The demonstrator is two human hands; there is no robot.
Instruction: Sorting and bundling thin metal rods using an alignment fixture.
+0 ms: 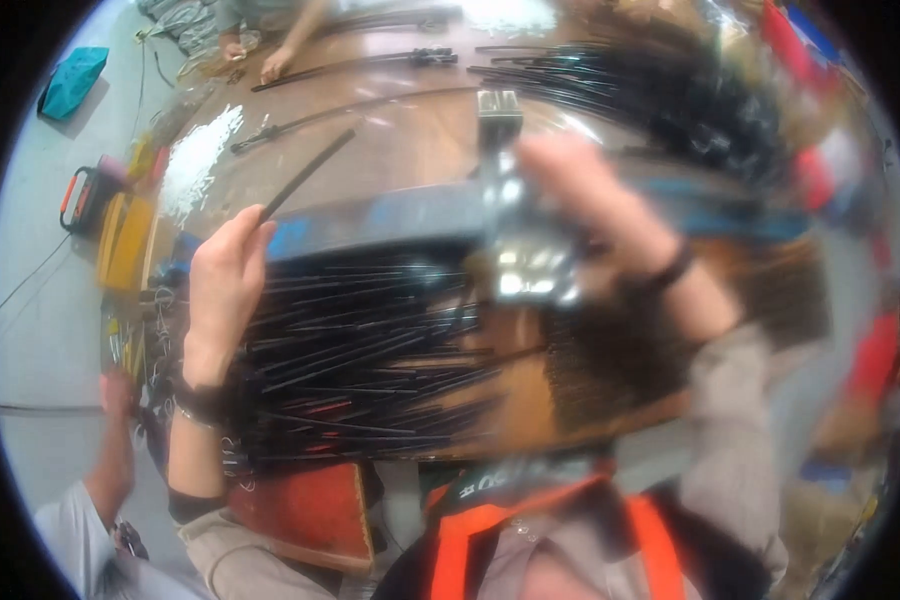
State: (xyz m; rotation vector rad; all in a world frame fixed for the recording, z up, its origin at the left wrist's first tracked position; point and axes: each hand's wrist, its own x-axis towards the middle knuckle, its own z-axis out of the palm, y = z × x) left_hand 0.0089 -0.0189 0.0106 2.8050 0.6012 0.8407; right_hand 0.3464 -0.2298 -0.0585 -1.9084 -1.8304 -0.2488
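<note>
My left hand [226, 270] is closed around one end of a thin black rod [310, 172], which slants up and to the right over the table. My right hand [570, 172] is smeared by motion beside the upper part of a metal bench device [515, 255] with a squared top. Its fingers are too blurred to tell whether they hold or touch anything. Below my hands lies a broad heap of black rods [360, 345], spread from the left side toward the device.
A long rail with blue patches [380, 215] crosses the table. Small white pieces [198, 160] lie at the far left, with more black rods [610, 85] at the far right. Another person's hand [275, 66] works across the table; a co-worker's arm [115, 440] is at lower left.
</note>
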